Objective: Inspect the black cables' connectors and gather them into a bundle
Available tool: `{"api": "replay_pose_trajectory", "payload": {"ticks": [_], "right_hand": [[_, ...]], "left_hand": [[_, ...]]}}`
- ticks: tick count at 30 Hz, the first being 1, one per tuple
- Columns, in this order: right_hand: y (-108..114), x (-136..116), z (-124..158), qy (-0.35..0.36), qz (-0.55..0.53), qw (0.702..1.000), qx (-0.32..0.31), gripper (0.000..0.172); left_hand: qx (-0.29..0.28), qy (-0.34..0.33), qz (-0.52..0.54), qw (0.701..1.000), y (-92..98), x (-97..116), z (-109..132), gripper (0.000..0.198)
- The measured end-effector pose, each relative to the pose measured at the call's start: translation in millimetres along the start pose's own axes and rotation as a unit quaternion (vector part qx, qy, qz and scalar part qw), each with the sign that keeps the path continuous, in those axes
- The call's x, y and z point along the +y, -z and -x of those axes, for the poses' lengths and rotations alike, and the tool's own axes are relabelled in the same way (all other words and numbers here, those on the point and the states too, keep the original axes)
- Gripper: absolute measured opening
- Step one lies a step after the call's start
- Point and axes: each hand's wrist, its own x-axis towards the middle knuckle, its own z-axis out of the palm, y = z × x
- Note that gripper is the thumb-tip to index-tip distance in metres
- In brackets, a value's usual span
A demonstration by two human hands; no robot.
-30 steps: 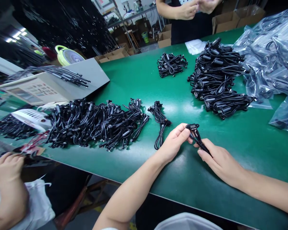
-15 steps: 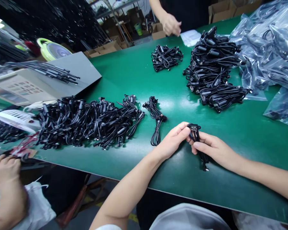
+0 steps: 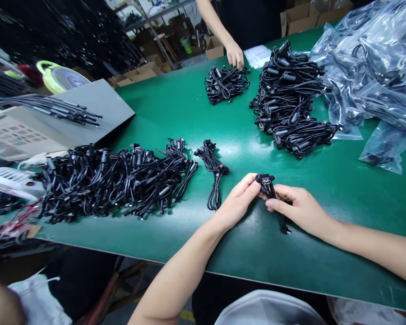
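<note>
Since the earlier frames the right hand (image 3: 302,210) has slid up along the black cable (image 3: 269,189) toward its connector end, and the co-worker's hand (image 3: 235,55) across the table has dropped onto the small cable bundle (image 3: 225,84). The left hand (image 3: 238,201) hasn't really shifted. It pinches the cable's connector head between thumb and fingertips. The right hand is closed round the folded cable just below the connector, touching the left fingertips; the cable's loose tail hangs out under the right palm onto the green table (image 3: 325,180). Both hands are gripping the same cable, held just above the table.

Just left of the left hand lies a single folded cable (image 3: 214,174), apart from it. Further left is a big loose cable heap (image 3: 118,180). Ahead of the right hand, well apart, sits a tall cable pile (image 3: 289,99), and to its right are clear plastic bags (image 3: 372,63) holding cables. Far left sits a grey machine (image 3: 61,117) with straight cables laid on top.
</note>
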Motion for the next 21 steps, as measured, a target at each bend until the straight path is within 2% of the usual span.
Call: {"api": "replay_pose_trajectory", "payload": {"ticks": [2,4,7,9,14,21], "right_hand": [[2.6,-1.8,-1.8,-0.011,-0.053,0.999,0.003,0.023],[7.1,-4.3,-5.6,-0.017,-0.143,0.989,0.034,0.019],[15.5,-7.4,-13.2,-0.016,-0.265,0.956,0.129,0.021],[20.1,-8.5,-17.3,-0.024,-0.307,0.937,0.168,0.022],[21.9,-9.8,-18.7,0.011,-0.294,0.935,0.197,0.017],[18.7,-14.7,-13.9,0.013,-0.258,0.941,0.220,0.027]], "left_hand": [[0.019,0.000,0.014,1.000,0.9,-1.6,-1.0,0.036],[0.023,0.013,0.021,0.999,0.6,-2.2,-1.1,0.044],[-0.035,0.069,-0.001,0.997,-4.3,-1.8,1.0,0.049],[-0.066,0.104,-0.020,0.992,-10.0,-2.0,3.2,0.046],[-0.058,0.127,-0.036,0.990,-19.4,-5.6,7.3,0.032],[-0.070,0.125,-0.032,0.989,-16.7,-5.0,7.6,0.039]]}}
